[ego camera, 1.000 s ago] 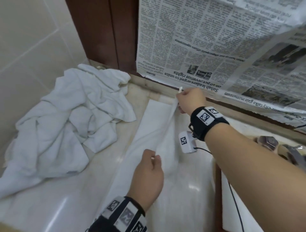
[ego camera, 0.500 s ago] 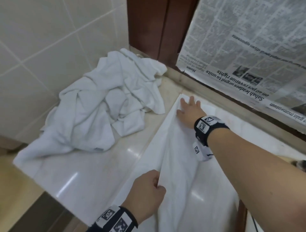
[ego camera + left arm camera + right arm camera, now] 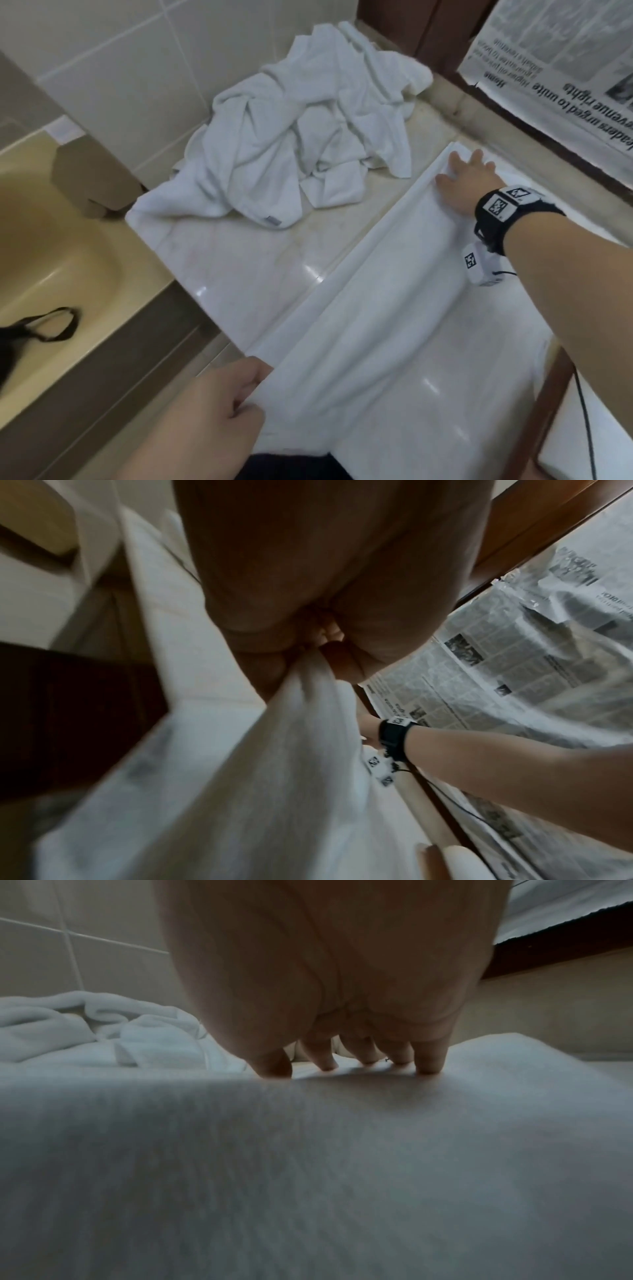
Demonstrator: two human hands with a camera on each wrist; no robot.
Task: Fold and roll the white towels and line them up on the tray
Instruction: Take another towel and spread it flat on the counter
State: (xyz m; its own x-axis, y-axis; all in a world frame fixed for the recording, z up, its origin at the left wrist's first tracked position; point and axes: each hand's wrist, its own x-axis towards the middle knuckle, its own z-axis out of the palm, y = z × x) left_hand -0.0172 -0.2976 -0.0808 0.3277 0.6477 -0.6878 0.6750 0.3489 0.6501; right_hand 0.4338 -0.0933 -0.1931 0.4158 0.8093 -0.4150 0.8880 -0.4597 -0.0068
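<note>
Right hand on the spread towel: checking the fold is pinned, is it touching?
Touching. The right wrist view shows the right hand with fingertips pressing the spread towel.

A glossy pale marble countertop (image 3: 260, 274) carries a long white towel (image 3: 383, 308) folded into a strip, running from its near edge to the far right, and a crumpled heap of white towels (image 3: 291, 144) at far left.
</note>
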